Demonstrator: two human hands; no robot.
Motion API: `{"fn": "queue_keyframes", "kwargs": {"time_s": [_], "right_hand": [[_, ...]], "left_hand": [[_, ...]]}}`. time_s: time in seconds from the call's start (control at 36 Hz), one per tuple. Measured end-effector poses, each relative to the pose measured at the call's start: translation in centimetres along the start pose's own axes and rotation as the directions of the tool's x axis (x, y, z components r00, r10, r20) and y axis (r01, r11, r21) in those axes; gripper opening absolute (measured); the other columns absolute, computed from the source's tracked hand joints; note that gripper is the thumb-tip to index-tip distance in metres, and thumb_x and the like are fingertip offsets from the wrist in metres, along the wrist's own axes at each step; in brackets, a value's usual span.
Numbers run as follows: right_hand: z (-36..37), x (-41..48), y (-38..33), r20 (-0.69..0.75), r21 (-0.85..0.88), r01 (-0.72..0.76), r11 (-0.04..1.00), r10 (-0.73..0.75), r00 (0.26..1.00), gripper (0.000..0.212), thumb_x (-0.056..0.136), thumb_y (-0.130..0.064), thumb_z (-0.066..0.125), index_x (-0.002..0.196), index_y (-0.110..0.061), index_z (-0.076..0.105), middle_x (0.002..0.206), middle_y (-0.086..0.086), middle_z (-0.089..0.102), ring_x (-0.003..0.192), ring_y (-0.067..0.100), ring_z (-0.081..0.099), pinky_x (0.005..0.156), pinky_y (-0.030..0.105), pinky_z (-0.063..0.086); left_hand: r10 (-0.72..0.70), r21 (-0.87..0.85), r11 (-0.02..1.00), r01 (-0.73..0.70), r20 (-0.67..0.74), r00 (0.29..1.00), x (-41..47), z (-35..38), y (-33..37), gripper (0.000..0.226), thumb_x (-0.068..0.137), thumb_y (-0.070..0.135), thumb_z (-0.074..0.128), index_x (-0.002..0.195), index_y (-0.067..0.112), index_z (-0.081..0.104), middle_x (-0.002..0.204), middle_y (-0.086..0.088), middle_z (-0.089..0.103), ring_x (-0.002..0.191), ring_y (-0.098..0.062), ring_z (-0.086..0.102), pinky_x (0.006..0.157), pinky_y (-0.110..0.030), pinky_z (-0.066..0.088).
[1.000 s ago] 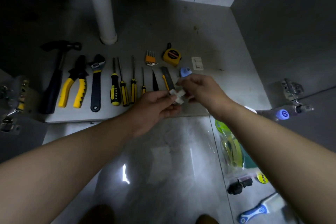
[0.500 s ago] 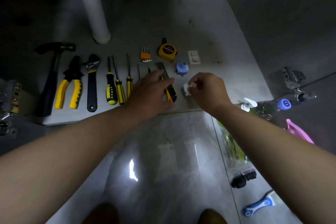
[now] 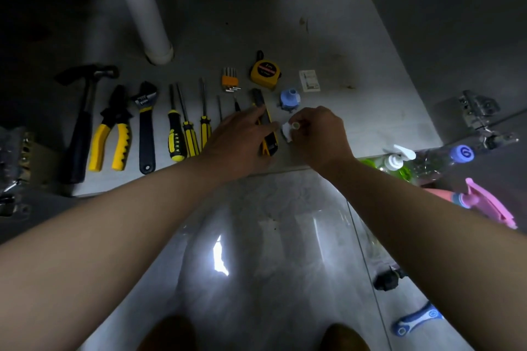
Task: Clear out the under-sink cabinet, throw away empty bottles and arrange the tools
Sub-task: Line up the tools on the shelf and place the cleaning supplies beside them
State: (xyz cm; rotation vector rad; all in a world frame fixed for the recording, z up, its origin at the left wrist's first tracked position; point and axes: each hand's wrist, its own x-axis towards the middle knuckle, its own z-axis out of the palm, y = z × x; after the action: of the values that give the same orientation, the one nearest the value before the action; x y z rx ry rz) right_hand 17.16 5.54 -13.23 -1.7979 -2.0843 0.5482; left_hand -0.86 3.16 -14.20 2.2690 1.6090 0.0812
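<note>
Tools lie in a row on the cabinet floor (image 3: 356,45): a hammer (image 3: 82,122), yellow pliers (image 3: 112,134), an adjustable wrench (image 3: 147,125), several screwdrivers (image 3: 185,128), a hex key set (image 3: 229,80), a yellow tape measure (image 3: 265,71) and a blue fitting (image 3: 288,99). My left hand (image 3: 238,141) lies flat with straight fingers on a yellow-black utility knife (image 3: 268,139). My right hand (image 3: 318,134) pinches a small white plastic fitting (image 3: 287,130) just right of the knife, low over the cabinet floor.
A white drain pipe (image 3: 145,8) stands at the back left. A small white card (image 3: 309,80) lies behind the blue fitting. Spray and pump bottles (image 3: 399,161) and a pink sprayer (image 3: 484,202) lie on the tiled floor at right, with a blue-white handle (image 3: 417,319) lower down.
Both hands held the white fitting together a second ago. My left hand let go and moved onto the utility knife; my right hand lowered the fitting beside the knife.
</note>
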Motion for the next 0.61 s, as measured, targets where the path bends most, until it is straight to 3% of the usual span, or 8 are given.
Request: {"fn": "queue_keyframes", "kwargs": {"time_s": [0.08, 0.17, 0.28, 0.33, 0.39, 0.47, 0.61], "right_hand": [[0.0, -0.2, 0.5, 0.011, 0.037, -0.006, 0.999, 0.005, 1.000, 0.023, 0.092, -0.017, 0.064, 0.113, -0.008, 0.069, 0.110, 0.014, 0.065, 0.098, 0.026, 0.061, 0.076, 0.020, 0.036], [-0.6, -1.0, 1.1, 0.008, 0.091, 0.013, 0.996, -0.014, 1.000, 0.032, 0.088, -0.010, 0.063, 0.120, -0.010, 0.064, 0.109, 0.014, 0.062, 0.092, 0.024, 0.061, 0.078, 0.023, 0.042], [-3.1, -2.3, 2.9, 0.043, 0.073, 0.057, 0.996, -0.060, 0.997, 0.026, 0.088, -0.007, 0.058, 0.112, -0.012, 0.065, 0.095, 0.006, 0.065, 0.077, 0.018, 0.058, 0.069, 0.016, 0.040], [-5.4, -3.0, 4.0, 0.116, 0.034, 0.050, 0.998, -0.054, 0.992, 0.020, 0.088, -0.010, 0.058, 0.103, -0.018, 0.068, 0.085, 0.000, 0.067, 0.069, 0.013, 0.057, 0.062, 0.010, 0.039], [-8.1, -3.8, 5.3, 0.167, -0.041, 0.042, 0.998, -0.035, 0.985, 0.016, 0.086, -0.012, 0.060, 0.094, -0.020, 0.071, 0.080, -0.004, 0.068, 0.068, 0.012, 0.059, 0.064, 0.016, 0.043], [-12.0, -6.1, 7.4, 0.136, -0.090, -0.045, 0.995, 0.057, 0.989, 0.015, 0.085, -0.010, 0.061, 0.091, -0.018, 0.072, 0.074, -0.004, 0.066, 0.070, 0.016, 0.059, 0.064, 0.021, 0.037], [-16.5, -12.4, 10.5, 0.069, -0.071, -0.190, 0.979, 0.195, 0.978, 0.014, 0.085, -0.008, 0.063, 0.090, -0.016, 0.073, 0.075, -0.001, 0.069, 0.075, 0.022, 0.065, 0.066, 0.024, 0.039]], "left_hand": [[-0.010, -0.005, 1.000, 0.010, 0.009, 1.000, -0.1, -0.1, -0.1, 0.076, 0.089, 0.050, 0.069, 0.156, 0.030, 0.038, 0.168, -0.008, 0.017, 0.153, -0.027, 0.022, 0.122, -0.041, 0.018], [-0.022, 0.003, 1.000, 0.022, 0.028, 0.999, -0.3, -0.3, 0.0, 0.079, 0.089, 0.048, 0.070, 0.157, 0.028, 0.035, 0.169, -0.007, 0.015, 0.153, -0.026, 0.019, 0.122, -0.041, 0.016], [-0.040, 0.010, 0.999, 0.039, 0.038, 0.998, -0.9, -1.3, 0.7, 0.085, 0.087, 0.050, 0.070, 0.158, 0.025, 0.031, 0.169, -0.004, 0.016, 0.155, -0.024, 0.015, 0.122, -0.040, 0.015], [-0.046, 0.013, 0.999, 0.046, -0.007, 0.999, -1.3, -2.2, 1.4, 0.078, 0.086, 0.047, 0.070, 0.153, 0.023, 0.040, 0.164, -0.005, 0.026, 0.150, -0.025, 0.023, 0.118, -0.040, 0.022], [-0.036, 0.015, 0.999, 0.037, -0.072, 0.997, -1.7, -3.2, 2.6, 0.064, 0.087, 0.042, 0.068, 0.145, 0.021, 0.050, 0.154, -0.006, 0.038, 0.143, -0.028, 0.033, 0.111, -0.043, 0.031], [0.066, 0.059, 0.996, -0.059, -0.122, 0.990, -2.0, -4.8, 5.4, 0.042, 0.092, 0.038, 0.064, 0.129, 0.020, 0.060, 0.139, -0.007, 0.048, 0.132, -0.030, 0.044, 0.105, -0.046, 0.039], [0.253, 0.077, 0.961, -0.267, 0.154, 0.955, -2.3, -7.1, 11.6, 0.038, 0.094, 0.041, 0.062, 0.129, 0.027, 0.062, 0.134, -0.003, 0.053, 0.130, -0.024, 0.047, 0.109, -0.041, 0.039]]}}
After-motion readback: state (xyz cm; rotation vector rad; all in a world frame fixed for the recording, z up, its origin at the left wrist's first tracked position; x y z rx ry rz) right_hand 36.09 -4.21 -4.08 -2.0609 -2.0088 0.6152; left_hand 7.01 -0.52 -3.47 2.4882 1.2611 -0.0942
